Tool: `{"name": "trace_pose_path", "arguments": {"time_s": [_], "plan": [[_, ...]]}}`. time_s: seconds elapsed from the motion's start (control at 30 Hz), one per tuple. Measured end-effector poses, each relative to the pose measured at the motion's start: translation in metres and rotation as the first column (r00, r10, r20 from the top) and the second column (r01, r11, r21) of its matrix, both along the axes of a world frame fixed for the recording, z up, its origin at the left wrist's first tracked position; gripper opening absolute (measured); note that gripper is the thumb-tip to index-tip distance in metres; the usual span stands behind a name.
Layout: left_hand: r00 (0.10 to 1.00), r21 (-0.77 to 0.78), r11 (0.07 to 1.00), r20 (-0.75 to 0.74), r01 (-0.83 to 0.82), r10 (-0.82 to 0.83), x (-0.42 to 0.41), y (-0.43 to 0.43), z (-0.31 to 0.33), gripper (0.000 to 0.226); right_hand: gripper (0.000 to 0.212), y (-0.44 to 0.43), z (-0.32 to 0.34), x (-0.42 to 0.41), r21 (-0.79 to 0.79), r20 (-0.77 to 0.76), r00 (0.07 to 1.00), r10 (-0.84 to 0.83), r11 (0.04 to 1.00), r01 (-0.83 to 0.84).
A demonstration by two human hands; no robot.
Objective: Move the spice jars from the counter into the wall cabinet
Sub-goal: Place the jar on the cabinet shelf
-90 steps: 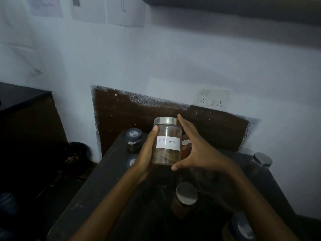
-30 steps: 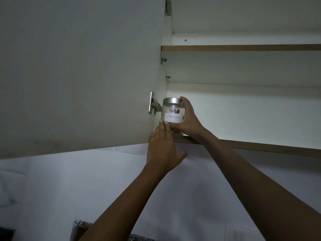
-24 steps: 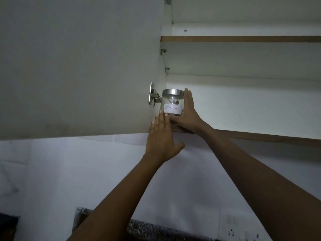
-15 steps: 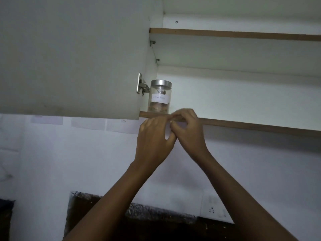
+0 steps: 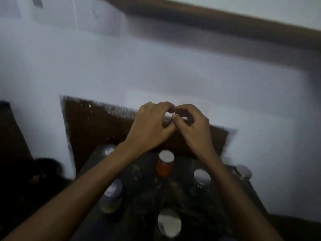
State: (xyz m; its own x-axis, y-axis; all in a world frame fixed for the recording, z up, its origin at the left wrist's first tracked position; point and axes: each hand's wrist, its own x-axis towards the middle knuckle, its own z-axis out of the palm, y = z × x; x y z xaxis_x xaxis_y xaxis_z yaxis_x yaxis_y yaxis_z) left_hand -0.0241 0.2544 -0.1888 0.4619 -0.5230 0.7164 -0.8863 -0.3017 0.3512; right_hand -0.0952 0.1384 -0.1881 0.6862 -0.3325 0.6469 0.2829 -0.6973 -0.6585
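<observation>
View is swinging back down from the cabinet to the dark, speckled stone desk [image 5: 144,197], so the cinnamon jar is staying up on the shelf, out of shot now. That's one done.

The left hand [image 5: 149,129] and right hand [image 5: 192,127] are hovering over the desk, each grip curled in, fingertips meeting, holding nothing.

At least six round glass jars with smooth metal lids [image 5: 202,177] are waiting on the desk. The orange-filled glass jar with the silver lid [image 5: 165,165] is sitting closest under the hands. It's all looking pretty blurry.

We see a dark speckled stone counter [image 5: 147,193] carrying several metal-lidded glass spice jars [image 5: 169,222], with an orange-filled jar [image 5: 165,166] near its back edge.
</observation>
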Motion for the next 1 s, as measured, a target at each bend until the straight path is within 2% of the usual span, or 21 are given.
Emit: {"name": "trace_pose_path", "arguments": {"time_s": [0.17, 0.27, 0.43, 0.5, 0.6, 0.7, 0.87, 0.93, 1.0], "plan": [[0.986, 0.162, 0.984, -0.161, 0.069, -0.042, -0.033, 0.007, -0.081, 0.040, 0.016, 0.005, -0.081, -0.044, 0.160, -0.193, 0.979, 0.058, 0.987, -0.027], [0.958, 0.270, 0.954, -0.283, 0.130, -0.050, -0.055, 0.013, -0.130, 0.031, 0.018, 0.006, -0.136, -0.068, 0.247, -0.352, 0.931, 0.093, 0.969, -0.004], [0.858, 0.378, 0.894, -0.514, 0.241, -0.014, -0.071, 0.032, -0.209, 0.037, 0.030, 0.000, -0.217, -0.097, 0.266, -0.541, 0.834, 0.108, 0.963, 0.048], [0.822, 0.396, 0.887, -0.569, 0.239, 0.033, -0.075, 0.041, -0.232, 0.039, 0.043, -0.003, -0.242, -0.107, 0.240, -0.588, 0.804, 0.089, 0.969, 0.067], [0.773, 0.405, 0.881, -0.630, 0.246, 0.074, -0.079, 0.048, -0.257, 0.044, 0.074, -0.005, -0.268, -0.118, 0.253, -0.693, 0.711, 0.121, 0.964, 0.083], [0.737, 0.397, 0.882, -0.670, 0.254, 0.090, -0.080, 0.050, -0.269, 0.048, 0.091, -0.002, -0.278, -0.120, 0.327, -0.677, 0.709, 0.198, 0.944, 0.048], [0.651, 0.344, 0.894, -0.755, 0.288, 0.081, -0.083, 0.052, -0.277, 0.052, 0.071, -0.001, -0.282, -0.116, 0.337, -0.635, 0.762, 0.129, 0.933, 0.123], [0.549, 0.276, 0.918, -0.832, 0.285, 0.080, -0.083, 0.053, -0.281, 0.052, 0.064, -0.002, -0.277, -0.115, 0.348, -0.625, 0.772, 0.117, 0.927, 0.142], [0.390, 0.161, 0.954, -0.919, 0.253, 0.052, -0.084, 0.054, -0.275, 0.046, 0.057, -0.004, -0.267, -0.112, 0.358, -0.631, 0.768, 0.111, 0.920, 0.161]]}}
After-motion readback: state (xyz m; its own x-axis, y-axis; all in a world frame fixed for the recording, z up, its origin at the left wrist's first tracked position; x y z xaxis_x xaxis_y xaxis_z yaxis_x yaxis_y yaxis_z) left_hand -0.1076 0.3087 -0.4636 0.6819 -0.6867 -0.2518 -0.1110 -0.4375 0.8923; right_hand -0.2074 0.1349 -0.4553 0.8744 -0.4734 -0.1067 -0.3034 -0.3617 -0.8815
